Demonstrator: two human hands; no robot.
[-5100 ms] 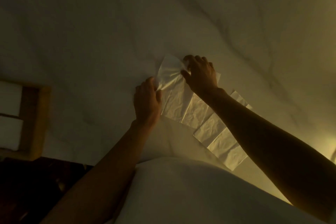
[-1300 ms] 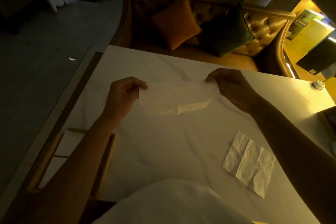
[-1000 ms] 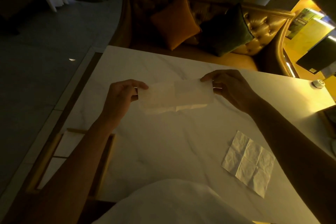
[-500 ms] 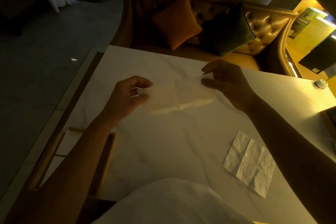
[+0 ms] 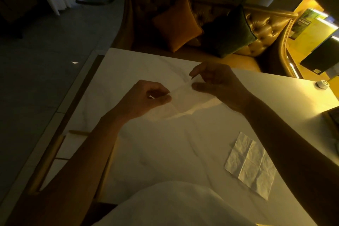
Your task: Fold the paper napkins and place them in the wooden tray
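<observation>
Above the marble table [image 5: 146, 68], the paper napkin [image 5: 185, 101] hangs between your hands, long axis left to right: your left hand [image 5: 146, 97] pinches one end, your right hand [image 5: 216, 82] the other. The wooden tray [image 5: 48, 161] lies nearer your left.

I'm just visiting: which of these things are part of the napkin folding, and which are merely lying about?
Part of the job: held napkin between left hand and right hand; creased napkin flat on the table; wooden tray.

Just lying about: orange cushion; dark green cushion; sofa; small round white object at the table's far right.
</observation>
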